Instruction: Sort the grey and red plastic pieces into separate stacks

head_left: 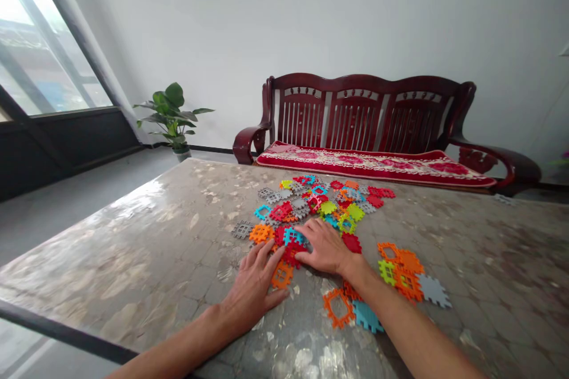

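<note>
My left hand (253,284) rests low over the table with its fingers spread, beside an orange window-cut piece (282,275). My right hand (323,246) reaches into the pile from the right, thumb and fingers apart around a blue interlocking piece (293,235). Whether the fingertips press on that piece I cannot tell. Under and near it are red notched pieces (292,257). To the left lie a solid orange piece (261,233) and a grey window piece (242,229). Another red piece (351,242) sits right of my right hand.
More mixed pieces, including a lime one (328,208), spread toward the far table edge. An orange frame (338,308), a blue tile (368,316) and a grey tile (434,291) lie at the right on the patterned table (178,272). Beyond stand a wooden bench (351,115) and a potted plant (174,115).
</note>
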Demonstrator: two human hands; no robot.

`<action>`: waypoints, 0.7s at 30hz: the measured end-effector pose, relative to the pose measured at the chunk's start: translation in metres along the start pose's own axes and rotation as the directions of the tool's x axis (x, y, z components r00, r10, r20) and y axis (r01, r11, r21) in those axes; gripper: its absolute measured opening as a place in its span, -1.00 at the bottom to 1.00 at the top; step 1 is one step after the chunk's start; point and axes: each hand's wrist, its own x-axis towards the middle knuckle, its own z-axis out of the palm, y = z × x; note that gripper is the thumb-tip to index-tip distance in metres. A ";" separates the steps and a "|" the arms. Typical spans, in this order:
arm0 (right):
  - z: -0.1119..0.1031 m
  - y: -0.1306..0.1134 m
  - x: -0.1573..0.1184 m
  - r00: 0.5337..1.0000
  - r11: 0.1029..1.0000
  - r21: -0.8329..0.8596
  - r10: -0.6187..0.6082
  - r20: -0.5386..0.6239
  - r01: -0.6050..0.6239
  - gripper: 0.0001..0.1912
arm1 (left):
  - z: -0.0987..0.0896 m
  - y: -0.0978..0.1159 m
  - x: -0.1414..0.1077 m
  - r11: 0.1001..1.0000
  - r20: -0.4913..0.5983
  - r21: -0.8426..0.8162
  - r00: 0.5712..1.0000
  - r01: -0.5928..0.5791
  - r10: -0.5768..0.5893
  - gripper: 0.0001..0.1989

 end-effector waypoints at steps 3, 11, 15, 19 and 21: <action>0.003 -0.002 0.001 0.999 1.000 -0.023 -0.018 -0.031 0.017 -0.55 | 0.000 0.001 0.011 0.997 -0.032 -0.034 0.997 -0.072 0.071 -0.22; 0.020 0.010 0.006 0.990 1.000 -0.015 0.024 -0.138 -0.027 -0.70 | -0.004 0.014 0.034 0.953 -0.083 -0.149 0.964 -0.263 0.253 -0.50; 0.016 0.013 0.006 0.989 0.998 0.020 0.068 -0.130 -0.066 -0.74 | -0.006 0.017 0.048 0.929 -0.132 -0.202 0.949 -0.309 0.287 -0.60; 0.001 0.017 0.011 0.968 0.978 0.132 0.181 -0.172 -0.159 -0.69 | -0.011 0.016 0.069 0.927 -0.201 -0.211 0.942 -0.310 0.270 -0.63; -0.007 0.022 0.019 0.945 0.959 0.194 0.248 -0.211 -0.209 -0.68 | -0.014 0.015 0.085 0.923 -0.246 -0.222 0.934 -0.316 0.260 -0.63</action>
